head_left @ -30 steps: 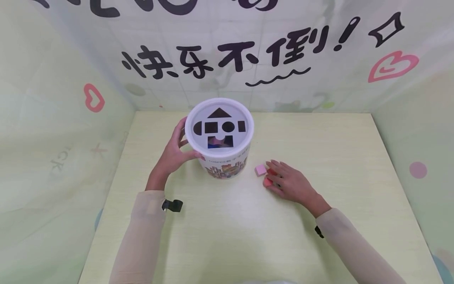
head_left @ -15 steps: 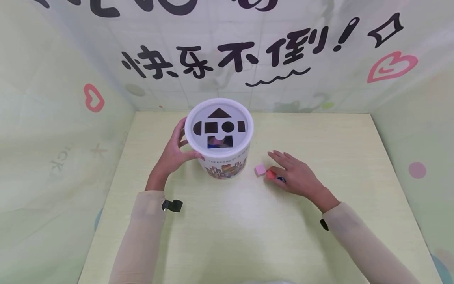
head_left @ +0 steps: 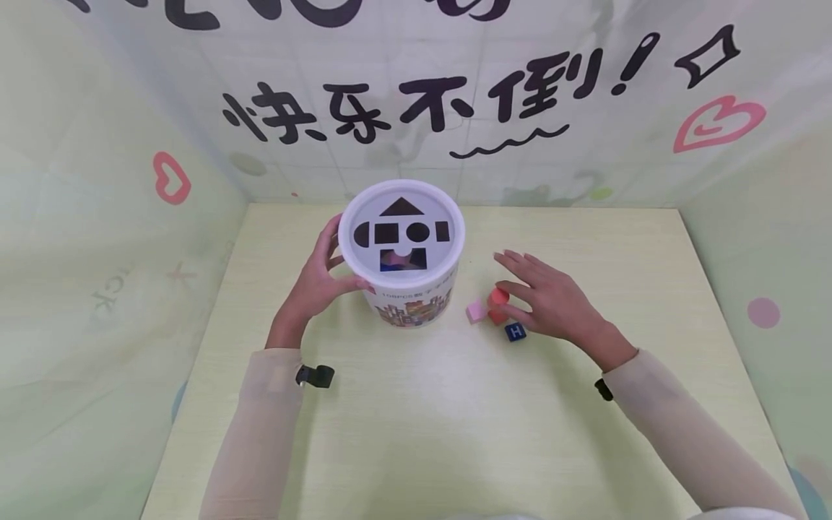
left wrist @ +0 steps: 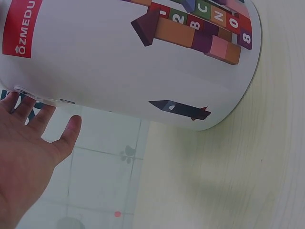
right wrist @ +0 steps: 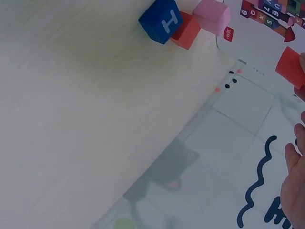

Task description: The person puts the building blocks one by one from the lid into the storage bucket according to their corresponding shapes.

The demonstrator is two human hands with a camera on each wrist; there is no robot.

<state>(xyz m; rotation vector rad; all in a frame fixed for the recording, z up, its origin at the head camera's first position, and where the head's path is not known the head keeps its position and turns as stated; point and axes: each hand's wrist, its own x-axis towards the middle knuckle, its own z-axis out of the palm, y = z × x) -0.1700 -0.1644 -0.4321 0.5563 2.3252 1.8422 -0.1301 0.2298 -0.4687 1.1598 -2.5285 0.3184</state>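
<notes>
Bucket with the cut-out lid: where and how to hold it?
High on the round wall of the bucket, just under the lid rim, from the left. The left hand holds it there, thumb in front, fingers round the far-left. It's upright with no handle showing; the overhanging rim should help stop fingers slipping. The pink block may crowd the right.

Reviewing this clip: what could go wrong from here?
The right hand pinches a red, round-topped block near the tips of its fingers, so the block might slip. If dropped, it could jostle the second red block, pink cube and blue cube marked H, clustered on the pale table. The left hand grips the white cylindrical tub from one side, so a bump could shift it.
</notes>
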